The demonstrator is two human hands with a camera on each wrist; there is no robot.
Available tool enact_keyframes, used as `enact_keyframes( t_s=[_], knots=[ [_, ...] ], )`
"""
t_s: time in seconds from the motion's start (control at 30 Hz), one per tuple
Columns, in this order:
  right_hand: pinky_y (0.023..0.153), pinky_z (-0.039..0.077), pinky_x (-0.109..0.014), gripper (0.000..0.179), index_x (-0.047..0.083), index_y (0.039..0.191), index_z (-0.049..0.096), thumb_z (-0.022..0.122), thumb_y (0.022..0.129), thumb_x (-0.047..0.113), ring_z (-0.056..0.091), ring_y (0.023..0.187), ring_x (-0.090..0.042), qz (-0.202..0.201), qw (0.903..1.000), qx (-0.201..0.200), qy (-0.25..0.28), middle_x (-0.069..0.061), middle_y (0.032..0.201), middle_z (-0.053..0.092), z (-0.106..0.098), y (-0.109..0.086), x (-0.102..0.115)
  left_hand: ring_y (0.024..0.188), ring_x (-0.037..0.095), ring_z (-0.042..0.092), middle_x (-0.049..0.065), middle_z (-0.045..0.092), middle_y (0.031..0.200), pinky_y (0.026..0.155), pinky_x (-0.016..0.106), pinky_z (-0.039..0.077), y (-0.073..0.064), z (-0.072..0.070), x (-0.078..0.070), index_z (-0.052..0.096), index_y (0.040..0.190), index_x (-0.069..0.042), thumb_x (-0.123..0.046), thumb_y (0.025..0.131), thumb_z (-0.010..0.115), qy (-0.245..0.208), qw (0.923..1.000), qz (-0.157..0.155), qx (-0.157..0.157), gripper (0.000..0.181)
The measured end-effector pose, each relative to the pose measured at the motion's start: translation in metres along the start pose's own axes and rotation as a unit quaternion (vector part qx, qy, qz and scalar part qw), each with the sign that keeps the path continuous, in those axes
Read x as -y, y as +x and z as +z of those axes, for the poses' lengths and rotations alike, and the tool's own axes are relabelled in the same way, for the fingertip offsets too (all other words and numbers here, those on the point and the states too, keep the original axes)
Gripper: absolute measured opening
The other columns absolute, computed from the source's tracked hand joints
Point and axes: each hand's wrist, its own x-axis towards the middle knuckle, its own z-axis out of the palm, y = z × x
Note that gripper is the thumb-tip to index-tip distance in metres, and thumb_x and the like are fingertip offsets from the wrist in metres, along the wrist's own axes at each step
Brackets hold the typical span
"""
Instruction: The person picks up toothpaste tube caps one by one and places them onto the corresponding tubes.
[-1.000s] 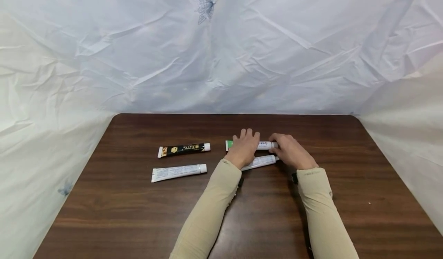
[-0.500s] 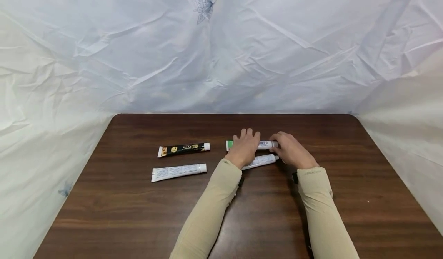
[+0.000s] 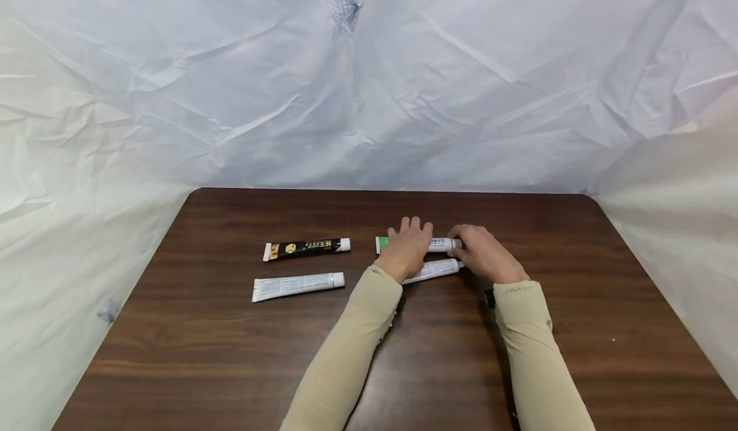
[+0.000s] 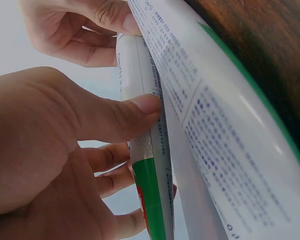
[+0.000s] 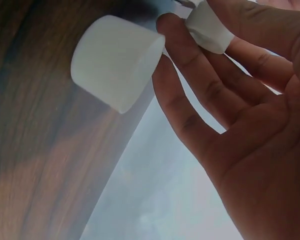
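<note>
At the table's back right, my left hand point(image 3: 405, 250) holds a green-and-white toothpaste tube point(image 3: 441, 244). The left wrist view shows the thumb on the tube's near side and fingers behind it. My right hand point(image 3: 489, 253) is at the tube's other end, pinching its white cap point(image 5: 207, 31) between thumb and fingers. Just in front, a second white toothpaste tube point(image 3: 434, 269) lies slanted, part of it hidden by the left hand; its right tip looks narrow. A larger-looking white cap point(image 5: 110, 62) appears right at my right fingertips in the right wrist view.
To the left, a black toothpaste tube point(image 3: 308, 249) and a white tube point(image 3: 298, 286) lie roughly parallel on the brown wooden table point(image 3: 202, 354). White sheeting point(image 3: 369, 98) hangs behind and at both sides of the table.
</note>
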Motion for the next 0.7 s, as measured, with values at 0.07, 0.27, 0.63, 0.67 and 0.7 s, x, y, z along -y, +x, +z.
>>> enact_keyframes(
  t_s=[0.07, 0.27, 0.63, 0.67, 0.7],
  knots=[
    [0.080, 0.056, -0.042, 0.027, -0.004, 0.120, 0.067, 0.070, 0.096, 0.009, 0.066, 0.096, -0.027, -0.008, 0.9999, -0.003, -0.009, -0.018, 0.114, 0.067, 0.0021, -0.0008, 0.0004, 0.147, 0.033, 0.035, 0.014, 0.039, 0.156, 0.110, 0.056, 0.045, -0.0006, 0.0013, 0.0004, 0.038, 0.155, -0.016, -0.021, 0.100, 0.067, -0.001, 1.0000, -0.002, 0.004, 0.062],
    [0.081, 0.056, -0.045, 0.028, -0.005, 0.121, 0.067, 0.071, 0.095, 0.006, 0.065, 0.098, -0.029, -0.016, 0.9997, -0.016, -0.013, -0.019, 0.115, 0.066, 0.0024, -0.0022, -0.0007, 0.148, 0.033, 0.035, 0.014, 0.038, 0.158, 0.110, 0.056, 0.045, -0.0003, 0.0021, -0.0004, 0.038, 0.155, -0.016, -0.021, 0.100, 0.066, -0.001, 1.0000, -0.002, -0.001, 0.062],
    [0.069, 0.051, -0.034, 0.025, -0.001, 0.119, 0.067, 0.070, 0.096, 0.008, 0.062, 0.080, -0.018, 0.006, 0.9997, 0.006, 0.021, -0.014, 0.105, 0.070, -0.0001, 0.0013, 0.0010, 0.145, 0.032, 0.037, 0.013, 0.040, 0.154, 0.109, 0.055, 0.044, -0.0001, -0.0013, 0.0008, 0.039, 0.154, -0.017, -0.021, 0.100, 0.067, 0.007, 0.9999, -0.008, 0.002, 0.061],
    [0.070, 0.051, -0.035, 0.026, -0.001, 0.120, 0.067, 0.070, 0.096, 0.008, 0.063, 0.082, -0.018, 0.005, 0.9998, 0.006, 0.020, -0.015, 0.106, 0.070, 0.0000, 0.0011, 0.0012, 0.146, 0.032, 0.036, 0.013, 0.040, 0.155, 0.110, 0.056, 0.044, -0.0005, -0.0014, 0.0009, 0.039, 0.155, -0.017, -0.021, 0.100, 0.067, 0.003, 1.0000, -0.008, 0.003, 0.062],
    [0.071, 0.053, -0.036, 0.026, -0.002, 0.120, 0.067, 0.070, 0.096, 0.008, 0.064, 0.084, -0.020, 0.005, 0.9998, 0.006, 0.017, -0.015, 0.107, 0.070, 0.0004, 0.0007, 0.0013, 0.146, 0.032, 0.036, 0.013, 0.039, 0.156, 0.110, 0.056, 0.044, -0.0010, -0.0012, 0.0010, 0.039, 0.155, -0.017, -0.020, 0.100, 0.067, 0.000, 1.0000, -0.007, 0.004, 0.062]
  ],
)
